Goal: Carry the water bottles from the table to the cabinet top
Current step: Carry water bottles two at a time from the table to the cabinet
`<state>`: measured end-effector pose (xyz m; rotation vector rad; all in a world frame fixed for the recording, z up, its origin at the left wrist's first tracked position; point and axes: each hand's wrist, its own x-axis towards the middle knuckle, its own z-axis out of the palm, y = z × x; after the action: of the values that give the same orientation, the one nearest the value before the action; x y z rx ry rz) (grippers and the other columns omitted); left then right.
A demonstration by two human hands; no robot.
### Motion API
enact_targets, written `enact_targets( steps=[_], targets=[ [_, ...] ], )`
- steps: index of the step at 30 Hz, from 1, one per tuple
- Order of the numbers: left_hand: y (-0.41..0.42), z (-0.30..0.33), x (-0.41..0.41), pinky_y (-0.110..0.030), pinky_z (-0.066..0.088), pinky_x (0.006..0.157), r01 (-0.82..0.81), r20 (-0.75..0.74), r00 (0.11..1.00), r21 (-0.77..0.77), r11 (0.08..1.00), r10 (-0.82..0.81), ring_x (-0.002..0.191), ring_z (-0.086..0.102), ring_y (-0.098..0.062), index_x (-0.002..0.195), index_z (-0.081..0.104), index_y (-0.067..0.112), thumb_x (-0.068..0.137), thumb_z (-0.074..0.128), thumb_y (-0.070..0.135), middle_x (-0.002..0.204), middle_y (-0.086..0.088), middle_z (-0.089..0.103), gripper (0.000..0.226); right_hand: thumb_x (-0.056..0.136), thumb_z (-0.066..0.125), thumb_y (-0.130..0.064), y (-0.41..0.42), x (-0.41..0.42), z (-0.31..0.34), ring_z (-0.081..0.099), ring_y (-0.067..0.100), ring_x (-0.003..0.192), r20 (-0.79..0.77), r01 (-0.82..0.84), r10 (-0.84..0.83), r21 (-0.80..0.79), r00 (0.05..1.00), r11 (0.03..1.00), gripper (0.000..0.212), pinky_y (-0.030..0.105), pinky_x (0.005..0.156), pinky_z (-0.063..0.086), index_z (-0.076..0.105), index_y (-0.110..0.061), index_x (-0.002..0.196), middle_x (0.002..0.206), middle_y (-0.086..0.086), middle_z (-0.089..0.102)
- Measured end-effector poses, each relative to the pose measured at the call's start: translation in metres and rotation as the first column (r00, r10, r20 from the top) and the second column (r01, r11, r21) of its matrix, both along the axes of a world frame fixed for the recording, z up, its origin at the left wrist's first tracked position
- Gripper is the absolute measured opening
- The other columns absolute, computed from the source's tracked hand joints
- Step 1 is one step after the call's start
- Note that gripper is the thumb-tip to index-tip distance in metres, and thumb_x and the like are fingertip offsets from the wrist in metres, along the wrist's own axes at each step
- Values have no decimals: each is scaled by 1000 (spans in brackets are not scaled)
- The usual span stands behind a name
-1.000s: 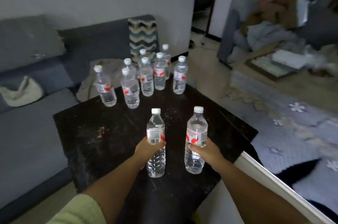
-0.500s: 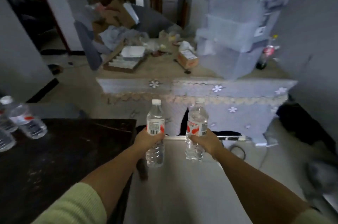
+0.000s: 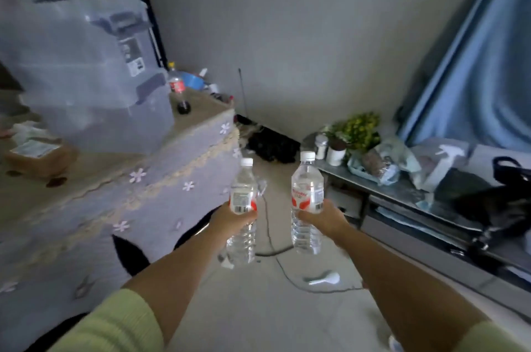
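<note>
The room was dim and flat, lit by cool daylight filtering through the blue fabric curtain (image 3: pixel 488 70) up and to the right of the right hand (image 3: pixel 324 219). No hard shadows fell on the pale floor below the hands. The stacked translucent plastic storage boxes (image 3: pixel 86 72), far left of the left hand (image 3: pixel 232 219), were smeared by motion blur. The two clear plastic water bottles (image 3: pixel 307 193) read sharper, with faint highlights. Straight lines bowed toward the edges, and the pale green sleeves (image 3: pixel 115 325) were soft.

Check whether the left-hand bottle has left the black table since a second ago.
Yes. The bottle in the left hand is off the table, carried over bare floor with the cloth-covered furniture on its left.
</note>
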<state>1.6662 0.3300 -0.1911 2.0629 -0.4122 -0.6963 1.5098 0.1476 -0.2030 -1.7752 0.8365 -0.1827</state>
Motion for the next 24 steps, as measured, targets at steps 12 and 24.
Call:
enact_targets(
  steps=[12, 24],
  targets=[
    [-246, -26, -88, -25, 52, 73, 606, -84, 795, 84, 791, -601, 82, 68, -15, 97, 68, 20, 68, 81, 45, 90, 0, 72, 41, 76, 78, -36, -107, -169, -3, 66, 14, 92, -103, 589, -588, -26, 802, 808, 47, 28, 80, 50, 61, -19, 117, 102, -2, 70],
    [-385, -31, -214, -29, 51, 78, 911, -60, 411, 47, 409, -909, 88, 67, -20, 100, 67, 20, 68, 83, 35, 99, -5, 71, 39, 76, 79, -26, -89, -293, -10, 69, 23, 94, -52, 927, -926, 51, 373, 371, 40, 49, 92, 54, 63, -17, 112, 101, 4, 72]
  ],
)
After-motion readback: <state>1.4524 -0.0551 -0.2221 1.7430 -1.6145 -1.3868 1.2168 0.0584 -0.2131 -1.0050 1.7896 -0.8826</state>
